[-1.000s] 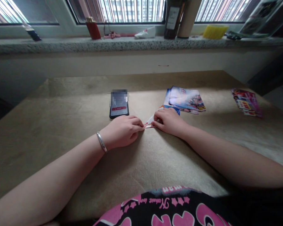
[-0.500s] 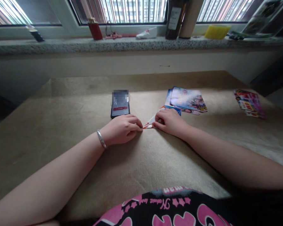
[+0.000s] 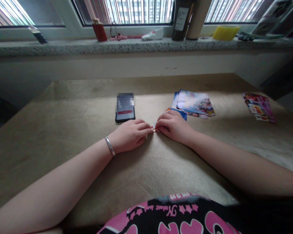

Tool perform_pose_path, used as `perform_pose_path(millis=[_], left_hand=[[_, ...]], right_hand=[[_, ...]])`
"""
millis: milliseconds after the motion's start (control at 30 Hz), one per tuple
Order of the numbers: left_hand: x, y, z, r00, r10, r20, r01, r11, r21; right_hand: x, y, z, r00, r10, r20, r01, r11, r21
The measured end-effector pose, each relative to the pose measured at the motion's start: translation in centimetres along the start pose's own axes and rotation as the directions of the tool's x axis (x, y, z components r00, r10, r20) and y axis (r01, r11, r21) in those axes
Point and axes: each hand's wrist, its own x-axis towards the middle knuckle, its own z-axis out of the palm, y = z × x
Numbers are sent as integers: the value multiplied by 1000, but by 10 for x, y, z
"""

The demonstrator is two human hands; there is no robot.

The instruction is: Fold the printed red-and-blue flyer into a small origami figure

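A small folded sheet of printed paper, white, blue and orange, lies on the table under my hands. My left hand, with a silver bangle at the wrist, pinches its narrow left tip between thumb and fingers. Over the middle of the paper, my right hand has its fingers curled and pressed together on it. Only a blue corner beyond the right hand and a sliver between the two hands show; the rest of the paper is hidden.
A phone lies beyond my left hand. Behind my right hand is a stack of printed sheets, with colourful cards farther right. Bottles, a red lighter-like object and a yellow sponge line the windowsill.
My left hand has slid slightly right, closer to my right hand. The right hand's fingers have shifted left over the paper, covering more of it.
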Motion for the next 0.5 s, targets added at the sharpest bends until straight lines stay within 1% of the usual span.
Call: perform_pose_path(millis=[67, 167, 333, 500], left_hand=[[0, 1, -1, 1000, 1, 7, -1, 1000, 13], [-1, 1, -1, 1000, -2, 18, 2, 1000, 19], [0, 0, -1, 1000, 4, 25, -4, 1000, 26], [0, -4, -2, 1000, 6, 19, -5, 999, -33]], right_hand=[[-1, 1, -2, 994, -107, 18, 106, 994, 15], [-2, 1, -4, 982, -185, 42, 183, 982, 37], [-2, -1, -5, 976, -211, 57, 208, 977, 51], [-1, -3, -6, 969, -236, 77, 235, 972, 23]])
